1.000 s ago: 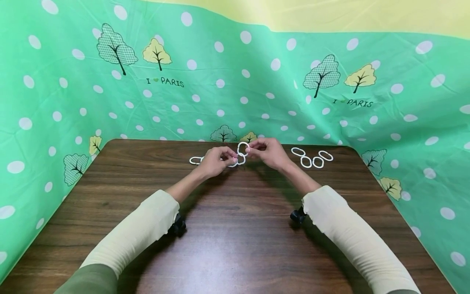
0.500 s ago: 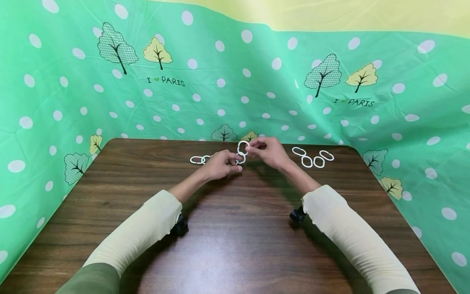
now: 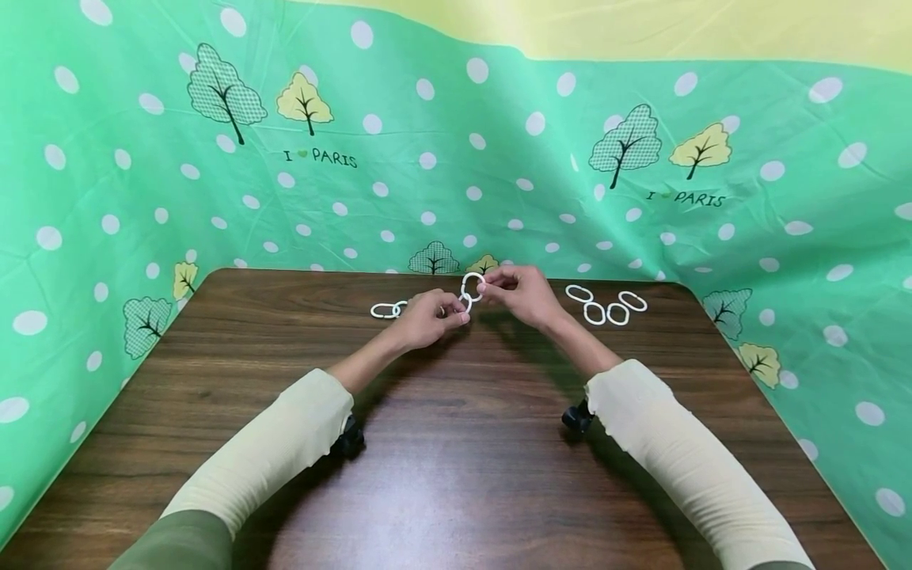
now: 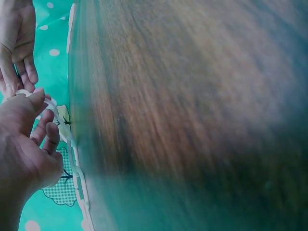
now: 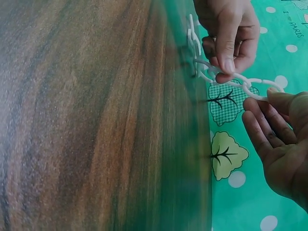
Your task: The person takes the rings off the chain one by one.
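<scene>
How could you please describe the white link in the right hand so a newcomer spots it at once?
On the brown table, look near the middle of the far edge. There the left hand and right hand hold a white chain, the right hand's fingers pinching its end link. Unlike the four links lying farther right, this one is held up.

- In the head view, looks forward and down from above the near side of the table (image 3: pixel 456 475), farthest back, out to the curtain (image 3: pixel 399 71) beyond.
- In the left wrist view, looks from low over the table, close to the left hand (image 3: pixel 427 319), toward the far edge, turned sideways.
- In the right wrist view, looks likewise, close to the right hand (image 3: pixel 523 297), turned the opposite way.
- Across both wrist views, overlaps on both hands, the white chain (image 3: pixel 466 298) and the table's far edge.
</scene>
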Motion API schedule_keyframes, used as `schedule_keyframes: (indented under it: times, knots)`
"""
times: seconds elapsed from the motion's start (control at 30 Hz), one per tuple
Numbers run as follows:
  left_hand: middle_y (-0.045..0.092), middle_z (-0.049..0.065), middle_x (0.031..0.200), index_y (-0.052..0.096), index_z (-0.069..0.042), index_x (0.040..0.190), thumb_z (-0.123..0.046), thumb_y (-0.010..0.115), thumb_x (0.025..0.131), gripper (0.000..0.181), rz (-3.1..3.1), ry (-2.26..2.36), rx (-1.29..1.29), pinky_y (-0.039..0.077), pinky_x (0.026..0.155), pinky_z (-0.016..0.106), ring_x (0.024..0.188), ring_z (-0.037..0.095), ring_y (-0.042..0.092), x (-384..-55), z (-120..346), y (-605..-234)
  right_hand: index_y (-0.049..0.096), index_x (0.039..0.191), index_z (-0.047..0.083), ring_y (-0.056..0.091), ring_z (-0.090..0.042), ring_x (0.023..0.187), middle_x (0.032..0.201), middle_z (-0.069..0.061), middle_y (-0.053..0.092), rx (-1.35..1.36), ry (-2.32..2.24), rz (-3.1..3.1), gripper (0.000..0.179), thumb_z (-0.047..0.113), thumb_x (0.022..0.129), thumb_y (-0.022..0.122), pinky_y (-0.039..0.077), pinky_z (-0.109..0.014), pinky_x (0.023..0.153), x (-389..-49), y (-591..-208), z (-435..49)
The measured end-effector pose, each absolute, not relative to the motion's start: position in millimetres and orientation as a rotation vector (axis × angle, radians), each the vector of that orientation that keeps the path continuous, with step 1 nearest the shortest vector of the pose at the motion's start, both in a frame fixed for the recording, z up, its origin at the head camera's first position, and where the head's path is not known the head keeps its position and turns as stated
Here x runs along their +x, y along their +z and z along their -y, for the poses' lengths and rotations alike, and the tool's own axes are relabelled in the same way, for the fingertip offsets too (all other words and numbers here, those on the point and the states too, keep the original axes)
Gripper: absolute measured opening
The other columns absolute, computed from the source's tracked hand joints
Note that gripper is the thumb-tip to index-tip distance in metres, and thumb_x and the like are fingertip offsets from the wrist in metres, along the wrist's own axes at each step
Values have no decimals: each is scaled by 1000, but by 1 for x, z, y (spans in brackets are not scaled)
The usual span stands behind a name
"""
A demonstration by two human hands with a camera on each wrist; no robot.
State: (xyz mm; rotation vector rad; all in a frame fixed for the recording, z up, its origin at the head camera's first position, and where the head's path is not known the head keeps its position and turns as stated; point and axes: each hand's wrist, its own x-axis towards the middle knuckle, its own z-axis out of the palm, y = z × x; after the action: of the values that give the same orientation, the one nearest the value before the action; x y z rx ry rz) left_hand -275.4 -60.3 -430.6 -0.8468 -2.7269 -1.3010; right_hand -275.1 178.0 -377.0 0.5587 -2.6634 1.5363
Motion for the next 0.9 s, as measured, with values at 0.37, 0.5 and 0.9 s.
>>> schedule_keyframes:
  times: [0.37, 0.5, 0.9]
  knots:
    - [67, 1, 94, 84, -14, 97, -32, 79, 108, 22, 2697, -1275, -770, 47, 82, 34, 88, 15, 56, -272, 59, -426, 82, 120, -3, 80, -50, 102, 104, -25, 83, 554, 1484, 2690, 22, 13, 106, 80, 68, -53, 88, -273, -378, -181]
    - [68, 5, 95, 84, -11, 96, -31, 78, 108, 24, 2726, -1272, -734, 50, 84, 38, 90, 20, 60, -270, 58, -420, 81, 121, -5, 80, -49, 102, 103, -25, 83, 569, 1463, 2697, 24, 14, 106, 80, 68, -51, 88, -273, -379, -181]
    - [71, 5, 98, 86, -8, 100, -31, 75, 110, 28, 2733, -1249, -653, 47, 87, 33, 91, 16, 59, -268, 55, -417, 81, 118, -6, 79, -50, 102, 105, -24, 83, 623, 1466, 2694, 18, 8, 106, 79, 68, -56, 90, -270, -384, -175]
